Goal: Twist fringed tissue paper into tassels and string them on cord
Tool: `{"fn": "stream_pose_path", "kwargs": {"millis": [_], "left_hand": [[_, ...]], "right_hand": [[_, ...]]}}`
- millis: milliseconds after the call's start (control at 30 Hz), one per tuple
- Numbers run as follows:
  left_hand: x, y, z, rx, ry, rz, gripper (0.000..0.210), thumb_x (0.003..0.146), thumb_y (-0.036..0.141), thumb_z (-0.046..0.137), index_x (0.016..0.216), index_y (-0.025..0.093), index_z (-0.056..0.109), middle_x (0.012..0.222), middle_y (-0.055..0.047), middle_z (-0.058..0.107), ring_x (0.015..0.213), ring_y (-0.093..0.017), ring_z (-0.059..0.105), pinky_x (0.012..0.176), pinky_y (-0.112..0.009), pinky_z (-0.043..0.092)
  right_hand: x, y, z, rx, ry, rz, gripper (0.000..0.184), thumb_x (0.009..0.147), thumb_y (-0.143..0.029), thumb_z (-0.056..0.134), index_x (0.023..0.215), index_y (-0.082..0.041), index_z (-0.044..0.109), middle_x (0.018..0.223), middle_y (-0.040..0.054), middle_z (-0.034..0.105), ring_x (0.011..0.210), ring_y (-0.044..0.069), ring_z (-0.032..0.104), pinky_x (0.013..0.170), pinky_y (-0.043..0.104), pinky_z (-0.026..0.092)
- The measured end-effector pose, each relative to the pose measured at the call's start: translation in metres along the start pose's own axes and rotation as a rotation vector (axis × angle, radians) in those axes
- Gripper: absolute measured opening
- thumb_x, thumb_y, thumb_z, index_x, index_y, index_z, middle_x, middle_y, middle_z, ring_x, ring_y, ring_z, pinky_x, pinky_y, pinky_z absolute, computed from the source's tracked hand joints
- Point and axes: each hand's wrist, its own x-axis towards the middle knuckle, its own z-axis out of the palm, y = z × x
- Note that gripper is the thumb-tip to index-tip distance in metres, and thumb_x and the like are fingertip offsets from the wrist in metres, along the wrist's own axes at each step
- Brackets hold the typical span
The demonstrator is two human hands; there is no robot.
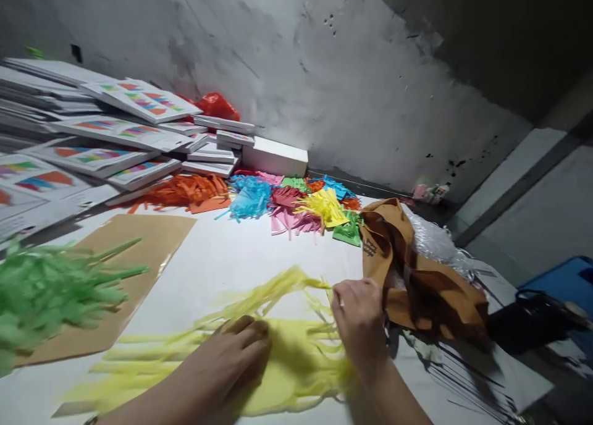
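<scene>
Yellow fringed paper (287,338): lying spread on the counter (213,258) under and between both hands, blurring at the left strips and hiding partly behind the left forearm.
Left hand (231,354): pressing on this paper, bending the fingers and hiding their tips, so cannot tell if gripping.
Right hand (361,320): closing the fingers on some yellow strips, covering the place of the grip.
Green fringed paper (50,289): running out at the left edge, blurring, covering part of the brown sheet (162,239).
Printed packs (120,125): piling at the back left, also running out of view.
Coloured bunches (250,196): crowding in front of the white box (278,156), overlapping one another.
Brown bag (426,289): lying crumpled just beside the right hand, blocking part of the clear plastic (430,233).
Black object (528,320): sitting at far right, being too dark to make out.
Counter surface: showing white, with shadows falling near the hands.
Wall (278,54): rising grey and stained behind, darkening toward upper right.
</scene>
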Motion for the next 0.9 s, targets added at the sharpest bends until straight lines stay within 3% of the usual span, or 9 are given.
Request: {"fn": "stream_pose_path", "kwargs": {"millis": [133, 233, 300, 367, 467, 567, 633, 733, 900], "left_hand": [[0.002, -0.009, -0.004, -0.048, -0.060, 0.003, 0.022, 0.085, 0.011, 0.049, 0.090, 0.023, 0.067, 0.102, -0.007, 0.071, 0.088, -0.023, 0.062, 0.080, -0.032, 0.047], [0.017, 0.001, -0.037, -0.148, -0.072, -0.039, 0.026, 0.091, 0.014, 0.046, 0.083, 0.022, 0.069, 0.091, -0.006, 0.072, 0.079, -0.020, 0.065, 0.071, -0.026, 0.049], [0.037, 0.021, -0.071, -0.221, 0.002, -0.116, 0.031, 0.096, 0.020, 0.042, 0.088, 0.022, 0.071, 0.085, -0.005, 0.071, 0.076, -0.018, 0.066, 0.069, -0.024, 0.049], [0.060, 0.049, -0.102, -0.306, 0.080, -0.164, 0.028, 0.097, 0.029, 0.046, 0.100, 0.022, 0.073, 0.095, -0.006, 0.071, 0.082, -0.018, 0.065, 0.074, -0.024, 0.049], [0.094, 0.091, -0.121, -0.526, -0.049, -0.150, 0.029, 0.095, 0.032, 0.049, 0.100, 0.022, 0.075, 0.096, -0.005, 0.071, 0.086, -0.018, 0.063, 0.078, -0.025, 0.047], [0.112, 0.113, -0.105, -0.921, -0.332, -0.296, 0.027, 0.084, 0.041, 0.065, 0.086, 0.016, 0.075, 0.077, -0.001, 0.066, 0.072, -0.014, 0.054, 0.067, -0.023, 0.041], [0.115, 0.116, -0.086, -1.199, -0.425, -0.412, 0.035, 0.071, 0.046, 0.077, 0.077, 0.013, 0.070, 0.069, 0.001, 0.060, 0.065, -0.012, 0.046, 0.061, -0.022, 0.035], [0.113, 0.117, -0.063, -1.368, -0.392, -0.469, 0.048, 0.061, 0.053, 0.086, 0.073, 0.013, 0.064, 0.064, 0.004, 0.053, 0.062, -0.010, 0.040, 0.057, -0.021, 0.028], [0.109, 0.130, -0.041, -1.289, -0.158, -0.403, 0.060, 0.066, 0.071, 0.077, 0.072, 0.015, 0.058, 0.063, 0.004, 0.049, 0.062, -0.011, 0.038, 0.058, -0.023, 0.029]], "right_hand": [[-0.003, 0.049, -0.066, -0.196, 0.187, 0.059, 0.006, 0.096, -0.009, 0.058, 0.098, -0.013, 0.061, 0.089, 0.0090, 0.070, 0.084, 0.019, 0.064, 0.096, 0.044, 0.041], [-0.017, 0.057, -0.104, -0.284, 0.155, -0.087, 0.008, 0.097, -0.011, 0.060, 0.101, -0.010, 0.066, 0.090, 0.0099, 0.073, 0.088, 0.020, 0.066, 0.099, 0.045, 0.040], [-0.024, 0.048, -0.117, -0.258, 0.063, -0.207, 0.019, 0.102, -0.011, 0.050, 0.105, -0.009, 0.068, 0.093, 0.0098, 0.074, 0.093, 0.020, 0.067, 0.102, 0.046, 0.037], [-0.025, 0.033, -0.122, -0.209, 0.000, -0.293, 0.031, 0.105, -0.010, 0.038, 0.108, -0.008, 0.069, 0.097, 0.0101, 0.076, 0.099, 0.021, 0.068, 0.104, 0.047, 0.034], [-0.018, 0.012, -0.121, -0.149, 0.038, -0.356, 0.037, 0.104, -0.006, 0.034, 0.105, -0.008, 0.071, 0.096, 0.0091, 0.077, 0.100, 0.021, 0.069, 0.104, 0.046, 0.037], [-0.012, 0.003, -0.117, -0.101, 0.178, -0.376, 0.030, 0.101, -0.007, 0.042, 0.100, -0.011, 0.072, 0.087, 0.0050, 0.077, 0.089, 0.017, 0.071, 0.102, 0.041, 0.040], [-0.013, 0.003, -0.114, -0.016, 0.206, -0.327, 0.019, 0.097, -0.011, 0.052, 0.101, -0.015, 0.070, 0.082, 0.0023, 0.077, 0.082, 0.016, 0.072, 0.099, 0.039, 0.043], [-0.024, 0.001, -0.107, 0.227, 0.212, -0.078, 0.016, 0.092, -0.012, 0.061, 0.104, -0.022, 0.065, 0.080, 0.0003, 0.074, 0.074, 0.016, 0.070, 0.089, 0.039, 0.052], [-0.048, -0.017, -0.088, 0.631, 0.279, 0.400, 0.012, 0.099, -0.028, 0.057, 0.099, -0.027, 0.069, 0.085, 0.0020, 0.072, 0.076, 0.016, 0.070, 0.065, 0.025, 0.057]]}}
